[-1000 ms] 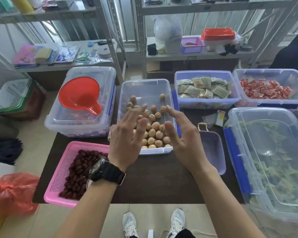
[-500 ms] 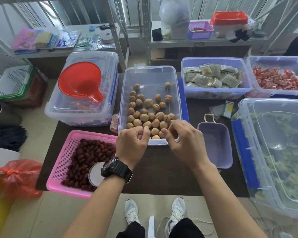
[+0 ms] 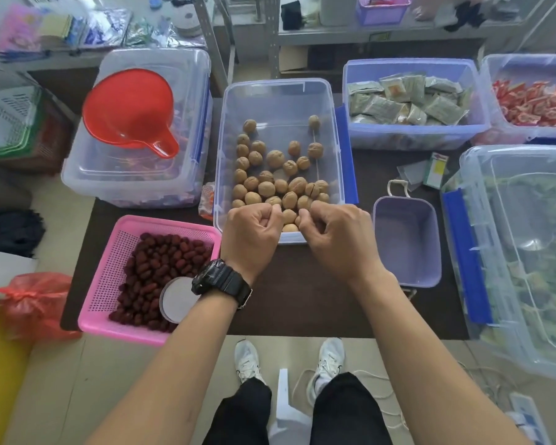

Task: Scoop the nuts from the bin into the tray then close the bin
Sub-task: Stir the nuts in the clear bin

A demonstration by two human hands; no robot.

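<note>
your left hand (image 3: 254, 232) is curled into a loose fist at the near rim of the walnut bin (image 3: 278, 101), fingers (image 3: 264, 211) folded in over the edge; whether they pinch the rim, the lid or a nut, you cannot tell from here. your right hand (image 3: 337, 236) sits just beside it, curled the same way, fingertips (image 3: 312, 209) down at the same near edge, and their hold is just as hidden. the two hands are close together but not touching.

just beyond your fingertips lie the walnuts (image 3: 272, 181), a single loose layer bunched toward the near end of the clear bin, with a few strays farther back. a faint reflection line across the bin hints that a clear lid may be on it, though that is not certain.

to the right of your right hand, a little apart, stands the lavender tray (image 3: 406, 268), and it looks bare inside. no scoop is in either hand; the red scoop (image 3: 129, 112) rests on a closed bin beyond your left hand, and to its near left is the pink basket of dates (image 3: 109, 277).

so, by my reading, you are at the very start: no nuts moved, all of the scooping left, then the closing of the bin.
</note>
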